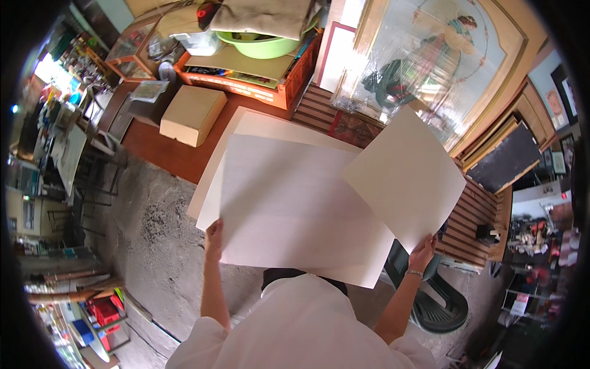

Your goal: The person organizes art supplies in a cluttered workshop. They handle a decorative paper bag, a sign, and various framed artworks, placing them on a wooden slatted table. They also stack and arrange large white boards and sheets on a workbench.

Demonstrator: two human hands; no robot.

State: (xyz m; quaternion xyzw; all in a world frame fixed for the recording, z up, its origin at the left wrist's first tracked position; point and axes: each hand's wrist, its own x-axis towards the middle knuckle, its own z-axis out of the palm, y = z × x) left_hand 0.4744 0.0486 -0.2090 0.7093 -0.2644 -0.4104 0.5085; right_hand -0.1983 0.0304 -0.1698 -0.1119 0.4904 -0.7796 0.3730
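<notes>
My left hand (213, 241) is closed on the left edge of a large white sheet (295, 197), near its lower corner. Beneath that sheet, other large pale sheets (212, 184) stick out at the upper left, and one corner shows at the lower right. A smaller cream-white sheet (409, 175) is pinched at its lower corner by my right hand (423, 252). It stands tilted and overlaps the right side of the large sheet. Whether the sheets are paper or thin card, I cannot tell. Some fingers of both hands are hidden.
Ahead is a reddish-brown table (166, 163) bearing a cardboard box (193, 115) and an orange crate (246, 86) with a green basin (263, 46) on it. A large framed picture (430, 67) leans at the upper right. A dark green plastic chair (439, 301) stands by my right arm.
</notes>
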